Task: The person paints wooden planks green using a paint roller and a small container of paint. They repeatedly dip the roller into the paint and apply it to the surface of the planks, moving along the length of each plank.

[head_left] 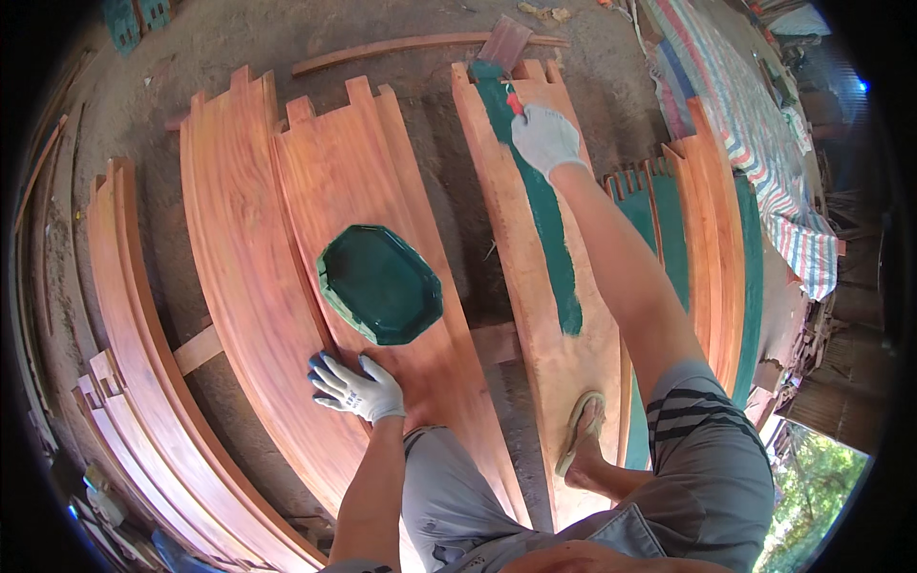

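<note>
My right hand [548, 140], in a white glove, is closed around the red handle of a paint roller [488, 71]. Its green, paint-covered head lies at the far end of a wooden plank [607, 368]. A wet stripe of green paint [546, 224] runs down the middle of that plank, passing beneath my right hand. My left hand [358, 387], gloved too, rests with fingers spread on the bare planks to the left. Just beyond it, an octagonal tray [336, 307] coated in dark green paint sits on a reddish plank [358, 172].
My sandalled foot [583, 435] stands on the plank with the stripe. Green-painted boards [671, 224] and bare ones lie to the right, near a striped tarp [726, 124]. More planks [143, 315] lie at the left. A long wooden strip [401, 45] crosses the dirt floor beyond.
</note>
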